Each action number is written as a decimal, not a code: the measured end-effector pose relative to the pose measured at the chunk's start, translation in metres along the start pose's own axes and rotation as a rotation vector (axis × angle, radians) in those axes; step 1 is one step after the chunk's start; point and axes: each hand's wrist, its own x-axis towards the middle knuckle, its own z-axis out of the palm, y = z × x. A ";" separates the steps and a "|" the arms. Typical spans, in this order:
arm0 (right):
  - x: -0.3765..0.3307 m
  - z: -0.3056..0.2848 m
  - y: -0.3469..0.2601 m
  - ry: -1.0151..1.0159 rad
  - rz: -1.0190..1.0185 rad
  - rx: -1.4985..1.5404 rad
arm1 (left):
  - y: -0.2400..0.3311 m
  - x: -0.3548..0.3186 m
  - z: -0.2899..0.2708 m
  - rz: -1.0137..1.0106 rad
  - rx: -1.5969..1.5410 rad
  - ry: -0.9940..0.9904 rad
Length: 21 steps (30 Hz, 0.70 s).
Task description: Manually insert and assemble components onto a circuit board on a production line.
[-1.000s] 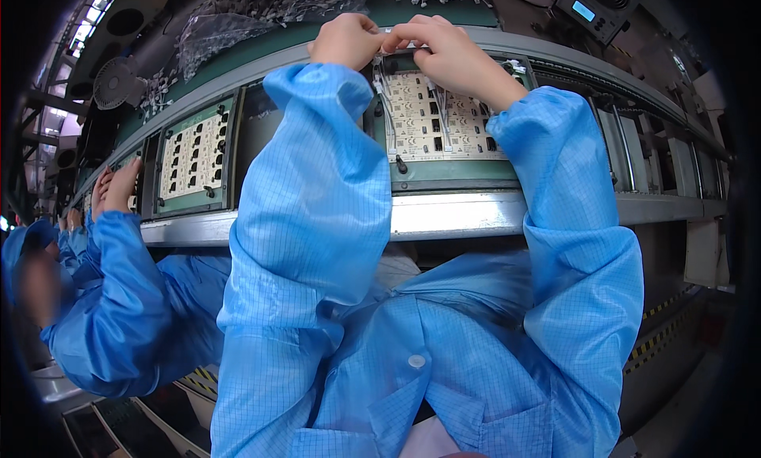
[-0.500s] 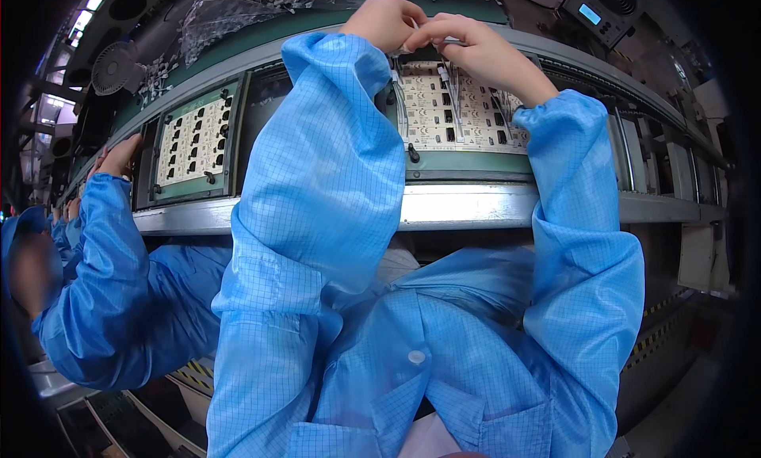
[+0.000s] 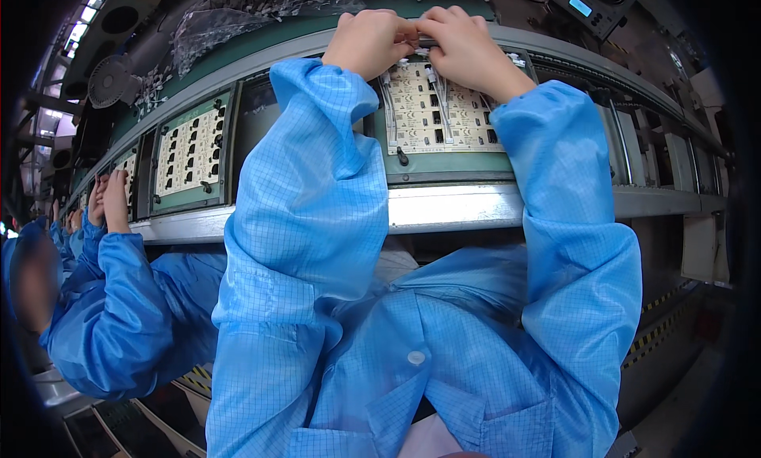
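Note:
Over the far edge of a cream circuit board panel (image 3: 408,97), both my hands are close together with fingers curled. My left hand (image 3: 371,42) is closed in a pinch, and so is my right hand (image 3: 469,50); what lies between the fingertips is too small and hidden to name. White connectors show just below the fingers. Thin wire leads with white plugs (image 3: 441,101) lie across the panel, among rows of small black parts. The panel sits in a green fixture (image 3: 444,166), partly covered by my right sleeve.
A metal rail (image 3: 452,208) runs along the near side of the line. To the left sits another fixture holding a panel (image 3: 190,153), and beyond it a co-worker's hands (image 3: 111,200). A clear plastic bag (image 3: 214,34), loose leads and a small fan (image 3: 109,82) lie behind.
My hands have shifted slightly; the right is now drawn more over the panel's far edge. The panel sits a little further left. The co-worker's hands have moved together over their own board.

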 end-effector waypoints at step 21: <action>0.009 -0.010 -0.026 -0.132 0.170 -0.009 | -0.011 -0.009 -0.001 0.016 -0.103 0.025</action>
